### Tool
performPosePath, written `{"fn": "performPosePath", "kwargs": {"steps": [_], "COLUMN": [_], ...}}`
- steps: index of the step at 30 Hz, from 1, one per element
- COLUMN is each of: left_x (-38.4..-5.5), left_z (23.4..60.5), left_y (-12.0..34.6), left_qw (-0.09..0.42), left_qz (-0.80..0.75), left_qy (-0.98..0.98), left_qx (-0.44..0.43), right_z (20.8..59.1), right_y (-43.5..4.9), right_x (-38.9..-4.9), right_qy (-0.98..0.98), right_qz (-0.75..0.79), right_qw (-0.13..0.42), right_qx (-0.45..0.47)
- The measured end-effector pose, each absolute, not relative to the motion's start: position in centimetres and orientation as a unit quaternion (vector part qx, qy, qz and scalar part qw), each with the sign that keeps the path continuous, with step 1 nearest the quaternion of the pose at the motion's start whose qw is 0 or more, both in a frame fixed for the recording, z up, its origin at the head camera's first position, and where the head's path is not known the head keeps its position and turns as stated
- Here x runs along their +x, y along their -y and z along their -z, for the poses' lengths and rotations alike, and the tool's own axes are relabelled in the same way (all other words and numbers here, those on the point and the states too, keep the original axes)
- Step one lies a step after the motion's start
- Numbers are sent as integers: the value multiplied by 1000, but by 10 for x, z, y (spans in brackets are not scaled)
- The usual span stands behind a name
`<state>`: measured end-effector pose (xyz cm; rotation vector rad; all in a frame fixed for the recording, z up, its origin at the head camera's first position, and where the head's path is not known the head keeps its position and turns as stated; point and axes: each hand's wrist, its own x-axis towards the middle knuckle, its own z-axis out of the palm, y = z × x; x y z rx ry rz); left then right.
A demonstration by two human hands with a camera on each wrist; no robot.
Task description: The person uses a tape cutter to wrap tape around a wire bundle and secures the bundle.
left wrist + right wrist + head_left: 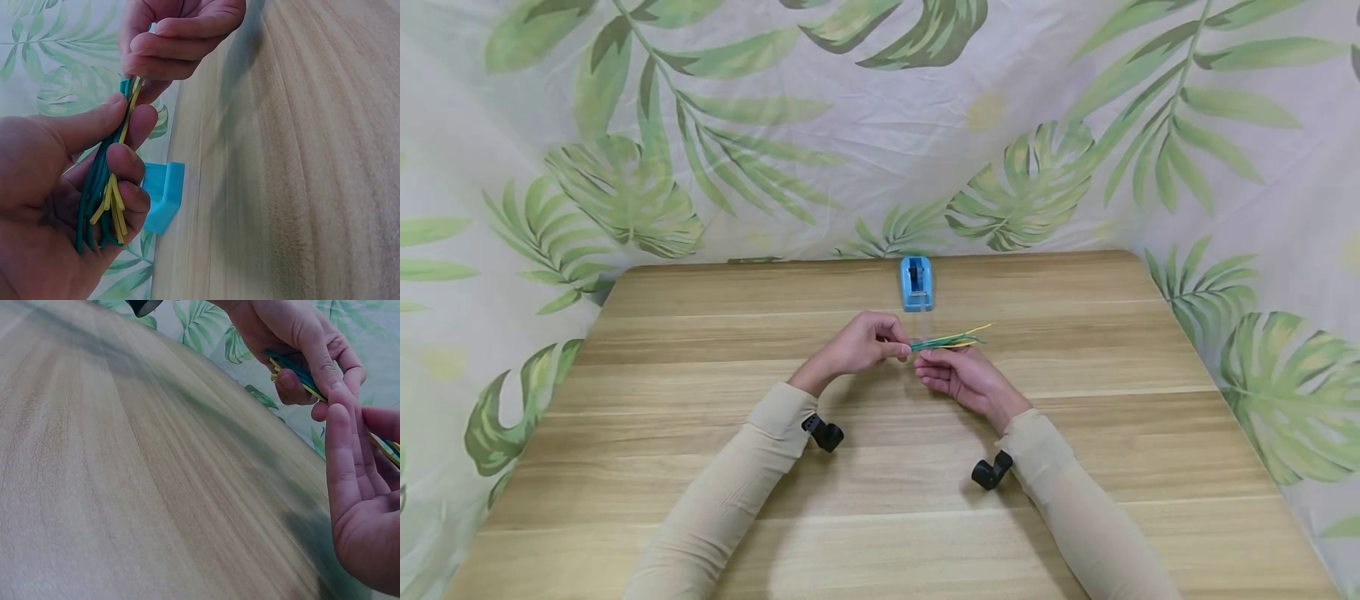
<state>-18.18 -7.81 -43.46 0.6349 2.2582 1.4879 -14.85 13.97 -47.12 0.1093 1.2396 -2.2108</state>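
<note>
A bundle of thin green and yellow wires (951, 341) lies sideways between the two hands, above the table. My left hand (868, 343) pinches it at its left part; in the left wrist view the loose wire ends (114, 203) run along the palm and fingers. From the other side my right hand (962, 379) pinches the same bundle between thumb and fingers, close to the left fingertips. A clear strip of tape (924, 325) reaches from the blue tape dispenser (917, 285) down towards the bundle; whether it touches the wires cannot be told.
The wooden table (880, 533) has its back edge just behind the dispenser. A leaf-patterned cloth (880, 125) hangs behind and beside it. Each wrist carries a black camera, the left one (826, 435) and the right one (991, 472).
</note>
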Motion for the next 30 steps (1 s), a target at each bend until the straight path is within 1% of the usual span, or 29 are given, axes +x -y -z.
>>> {"fn": "performPosePath", "kwargs": {"steps": [11,19,30], "left_x": [-180,-181,-180], "left_z": [434,436,437], "left_y": [78,79,78], "left_qw": [180,183,165], "left_qz": [-532,-522,-489], "left_qy": [-795,-798,-817], "left_qx": [228,238,258], "right_z": [472,473,476], "right_y": [-141,-141,-140], "right_x": [-149,-151,-156], "right_qy": [-463,-481,-486], "right_qz": [834,825,817], "right_qw": [296,297,306], "right_qx": [50,31,60]}}
